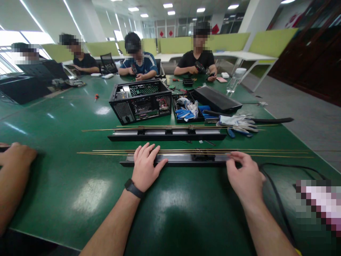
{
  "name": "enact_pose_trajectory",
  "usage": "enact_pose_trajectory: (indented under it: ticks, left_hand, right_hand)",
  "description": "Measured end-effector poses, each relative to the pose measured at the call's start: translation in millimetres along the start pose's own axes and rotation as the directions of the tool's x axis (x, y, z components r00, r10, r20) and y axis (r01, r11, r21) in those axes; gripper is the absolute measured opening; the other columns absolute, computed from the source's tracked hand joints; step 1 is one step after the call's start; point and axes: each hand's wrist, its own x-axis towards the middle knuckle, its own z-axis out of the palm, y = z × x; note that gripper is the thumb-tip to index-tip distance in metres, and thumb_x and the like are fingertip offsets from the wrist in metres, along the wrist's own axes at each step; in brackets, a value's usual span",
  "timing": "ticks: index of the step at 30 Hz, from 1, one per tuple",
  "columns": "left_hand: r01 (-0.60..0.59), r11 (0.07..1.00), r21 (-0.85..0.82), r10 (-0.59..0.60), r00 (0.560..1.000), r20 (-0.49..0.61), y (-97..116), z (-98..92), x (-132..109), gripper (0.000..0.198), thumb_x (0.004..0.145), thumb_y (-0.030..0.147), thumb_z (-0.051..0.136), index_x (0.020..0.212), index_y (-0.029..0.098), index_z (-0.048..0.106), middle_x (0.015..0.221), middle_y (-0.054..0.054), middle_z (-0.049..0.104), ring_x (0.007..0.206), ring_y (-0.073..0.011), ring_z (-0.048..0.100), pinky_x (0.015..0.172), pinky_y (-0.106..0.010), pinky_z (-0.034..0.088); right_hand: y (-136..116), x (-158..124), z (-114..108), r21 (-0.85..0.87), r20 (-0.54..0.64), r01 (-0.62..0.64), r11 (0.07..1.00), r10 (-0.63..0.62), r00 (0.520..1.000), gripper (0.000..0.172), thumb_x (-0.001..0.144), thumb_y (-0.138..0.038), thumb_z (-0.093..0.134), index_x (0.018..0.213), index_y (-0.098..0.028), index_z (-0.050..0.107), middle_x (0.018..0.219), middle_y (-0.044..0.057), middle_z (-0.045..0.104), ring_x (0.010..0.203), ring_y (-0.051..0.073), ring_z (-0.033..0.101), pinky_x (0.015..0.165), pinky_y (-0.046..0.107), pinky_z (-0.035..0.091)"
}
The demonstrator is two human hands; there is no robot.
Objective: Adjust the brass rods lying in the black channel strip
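Ahead of me on the green table [80,199] sits an open black computer case [140,100] with its top off, and to its right a black tray [186,108] holding blue-and-white gloves. A flat black panel [217,99] leans just past the tray, and another pair of work gloves [238,123] lies near a black cable [274,120]. Between the case and me lies a second black rail [166,134] with thin brass rods [173,127] laid along it. A co-worker's hand [16,156] rests on the table at my far left, well apart from mine. Three people sit working at the far side of the table.

The near black rail [183,159] lies crosswise just in front of me, with more brass rods [266,153] along its far edge. My left hand [145,167] lies flat, palm down, fingers spread and loose over the rail's left end, gripping nothing. A dark watch [134,188] is on that wrist. My right hand [243,176] is at the rail's right end, fingers curled against it; whether they pinch it I cannot tell. Both forearms reach in from the bottom edge, angled toward each other.
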Motion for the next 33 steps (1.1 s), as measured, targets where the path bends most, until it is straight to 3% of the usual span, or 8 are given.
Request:
enact_pose_trajectory:
  ticks: [3, 8, 15, 21, 28, 33]
  left_hand:
    - [0.006, 1.0, -0.002, -0.006, 1.0, 0.005, -1, 0.1, 0, 0.048, 0.096, 0.051, 0.065, 0.135, 0.024, 0.065, 0.137, -0.012, 0.068, 0.139, -0.0337, 0.054, 0.123, -0.057, 0.031]
    - [0.001, 1.0, -0.003, -0.001, 1.0, 0.002, 1, -1.2, 0, 0.046, 0.096, 0.05, 0.064, 0.134, 0.024, 0.065, 0.136, -0.012, 0.068, 0.139, -0.0333, 0.055, 0.123, -0.056, 0.031]
    - [0.006, 1.0, -0.002, -0.006, 1.0, 0.0, 1, -1.0, 0, 0.047, 0.096, 0.05, 0.065, 0.133, 0.022, 0.065, 0.137, -0.012, 0.068, 0.138, -0.0334, 0.055, 0.123, -0.056, 0.032]
    - [0.003, 1.0, -0.008, -0.003, 1.0, 0.0, 2, -2.1, 1, 0.046, 0.096, 0.05, 0.064, 0.133, 0.022, 0.066, 0.136, -0.012, 0.068, 0.138, -0.0331, 0.055, 0.123, -0.056, 0.031]
    - [0.005, 1.0, -0.004, -0.005, 1.0, 0.001, 1, -1.7, 1, 0.047, 0.096, 0.05, 0.065, 0.133, 0.021, 0.066, 0.136, -0.013, 0.068, 0.139, -0.0337, 0.054, 0.123, -0.056, 0.031]
    - [0.002, 1.0, -0.006, -0.002, 1.0, 0.003, 1, -1.3, 0, 0.046, 0.096, 0.05, 0.065, 0.134, 0.023, 0.066, 0.136, -0.012, 0.068, 0.138, -0.0337, 0.055, 0.123, -0.056, 0.031]
  right_hand:
    - [-2, -1, 0, -0.009, 0.018, 0.02, 1.0, -0.02, 1.0, 0.034, 0.083, -0.039, 0.052, 0.109, -0.025, 0.07, 0.106, 0.007, 0.074, 0.108, 0.032, 0.063, 0.103, 0.056, 0.035]
    - [16, 12, -3, -0.012, -0.109, -0.098, 0.995, 0.096, 0.989, 0.038, 0.083, -0.038, 0.052, 0.116, -0.026, 0.065, 0.114, 0.005, 0.074, 0.105, 0.031, 0.063, 0.105, 0.058, 0.033]
    - [-1, 2, -2, -0.02, 0.022, -0.004, 1.0, 0.005, 1.0, 0.035, 0.082, -0.039, 0.052, 0.109, -0.024, 0.068, 0.104, 0.008, 0.074, 0.111, 0.033, 0.061, 0.103, 0.056, 0.034]
    - [14, 11, -5, -0.032, -0.098, -0.106, 0.994, 0.102, 0.99, 0.035, 0.082, -0.039, 0.053, 0.113, -0.025, 0.064, 0.109, 0.005, 0.074, 0.111, 0.033, 0.061, 0.104, 0.058, 0.034]
    - [3, 5, -5, -0.045, -0.005, -0.018, 0.999, 0.018, 1.0, 0.032, 0.082, -0.039, 0.051, 0.104, -0.024, 0.069, 0.104, 0.007, 0.073, 0.102, 0.031, 0.061, 0.099, 0.053, 0.036]
    - [9, 11, -6, -0.066, -0.063, -0.101, 0.993, 0.097, 0.993, 0.034, 0.082, -0.037, 0.05, 0.107, -0.024, 0.069, 0.106, 0.007, 0.074, 0.103, 0.031, 0.063, 0.099, 0.054, 0.037]
